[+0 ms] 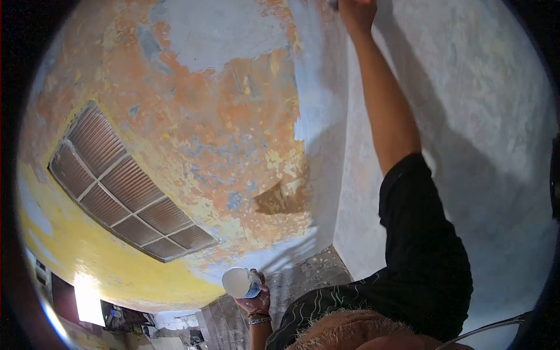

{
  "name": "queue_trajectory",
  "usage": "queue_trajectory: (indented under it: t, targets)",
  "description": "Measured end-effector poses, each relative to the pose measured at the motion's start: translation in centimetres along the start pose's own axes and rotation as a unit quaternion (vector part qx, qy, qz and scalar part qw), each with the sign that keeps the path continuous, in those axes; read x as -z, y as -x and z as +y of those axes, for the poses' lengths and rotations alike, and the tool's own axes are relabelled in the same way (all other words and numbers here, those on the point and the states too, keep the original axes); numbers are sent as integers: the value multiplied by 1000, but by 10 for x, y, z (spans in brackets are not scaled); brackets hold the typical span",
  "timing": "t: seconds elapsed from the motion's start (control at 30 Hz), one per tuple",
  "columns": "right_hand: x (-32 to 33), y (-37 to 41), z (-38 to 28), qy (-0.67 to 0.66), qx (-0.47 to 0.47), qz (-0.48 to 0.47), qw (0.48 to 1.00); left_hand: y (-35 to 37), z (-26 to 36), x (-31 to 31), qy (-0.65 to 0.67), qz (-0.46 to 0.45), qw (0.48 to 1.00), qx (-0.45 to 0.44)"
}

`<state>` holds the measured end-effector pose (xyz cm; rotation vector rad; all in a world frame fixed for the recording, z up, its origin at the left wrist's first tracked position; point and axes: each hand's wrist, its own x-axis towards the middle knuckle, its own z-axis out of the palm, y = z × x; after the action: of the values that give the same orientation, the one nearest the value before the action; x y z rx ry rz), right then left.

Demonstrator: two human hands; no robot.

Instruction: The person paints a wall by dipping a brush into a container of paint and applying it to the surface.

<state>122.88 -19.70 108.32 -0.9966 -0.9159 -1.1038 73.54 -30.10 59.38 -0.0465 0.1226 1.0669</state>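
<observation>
My left hand (256, 300), low in the view, is wrapped round a light-coloured cup or small tub (237, 283) with a pale inside. A dark bracelet circles that wrist. At the top edge, my right hand (357, 14) is raised beside the corner where the patchy wall (221, 116) meets the grey-white wall (478, 87). Part of a small dark object shows at its fingers, but the frame edge cuts it off. White-grey coating covers a strip along the corner and a patch at the top of the orange and yellow wall.
A grid window (122, 192) with ribbed panes is set in the wall at the left. Speckled floor (315, 271) shows below the corner. A bright light (88, 300) and scattered items are at the lower left. A thin cable (490, 326) runs at the lower right.
</observation>
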Motion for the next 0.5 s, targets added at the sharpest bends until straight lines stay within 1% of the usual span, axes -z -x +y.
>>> queue_trajectory:
  t: [0.03, 0.07, 0.1, 0.13, 0.17, 0.23, 0.27, 0.3, 0.33, 0.37, 0.4, 0.43, 0.47, 0.5]
  targets:
    - [12, 35, -12, -275, -201, -1, 940, -1, 1, 0, 5, -10, 1000, 15]
    - [36, 64, -16, -248, -193, -15, 949, -2, 2, 1, 2, -7, 1000, 21]
    - [57, 90, -17, -221, -185, -30, 957, -4, 3, 4, -19, -23, 999, 27]
    - [69, 113, -9, -185, -170, -31, 967, -5, 3, 5, -40, -39, 998, 32]
    - [80, 136, 0, -151, -155, -33, 976, -4, 0, 1, -42, -37, 998, 38]
    - [106, 181, 11, -176, -296, -85, 935, -1, -8, -11, -58, 26, 998, -8]
    - [124, 196, 1, -139, -282, -107, 943, -3, -7, -6, -58, 26, 998, -5]
    - [140, 210, -9, -102, -267, -129, 950, -9, -5, 3, -74, 46, 996, -16]
    - [152, 225, -12, -111, -331, -142, 926, -10, -3, 8, -90, 66, 993, -27]
    - [162, 242, -13, -121, -396, -157, 897, -5, -6, 0, -90, 69, 993, -28]
    - [174, 257, -19, -120, -398, -161, 895, 3, -12, -15, -77, 43, 996, -13]
    - [186, 272, -24, -93, -433, -203, 873, 10, -14, -22, -65, 17, 998, 3]
    - [192, 282, -27, -63, -465, -245, 848, 13, -10, -17, -63, 23, 998, 2]
    - [193, 289, -24, -57, -468, -253, 845, 17, -5, -7, -76, 17, 997, 26]
